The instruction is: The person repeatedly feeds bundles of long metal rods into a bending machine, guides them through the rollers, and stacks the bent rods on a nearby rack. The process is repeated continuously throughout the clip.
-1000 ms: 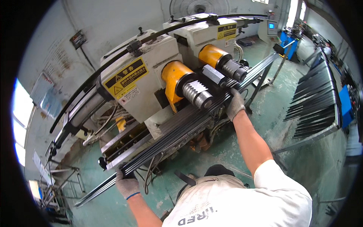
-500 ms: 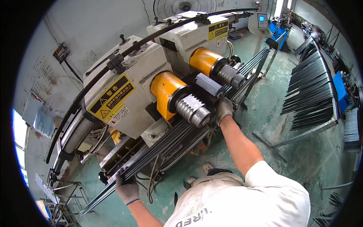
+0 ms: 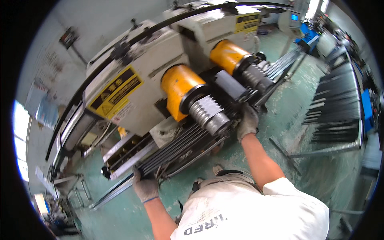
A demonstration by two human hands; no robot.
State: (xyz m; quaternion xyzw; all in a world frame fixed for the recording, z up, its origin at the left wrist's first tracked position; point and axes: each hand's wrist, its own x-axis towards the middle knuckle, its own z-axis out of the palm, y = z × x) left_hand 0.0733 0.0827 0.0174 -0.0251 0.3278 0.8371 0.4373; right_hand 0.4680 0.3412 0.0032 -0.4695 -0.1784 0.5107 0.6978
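A long bundle of thin dark metal bars lies slantwise along the front of a white machine. My left hand, in a grey knitted glove, is closed around the bundle towards its lower left end. Further up to the right, my gloved right hand grips the bars just below a grey block; its fingertips are partly hidden. Beside that hand, a ridged steel shaft sticks out of an orange cylinder. A second orange cylinder with a similar shaft sits farther right.
A curved black tube arches over the machine. To the right, a rack carries many dark bars, and a loose bar lies on the green floor. A small control box with a lit screen stands at the back.
The view has shifted and blurred. My left hand now sits higher and farther right against the bundle. My right hand stays on the bars beside the grey block.
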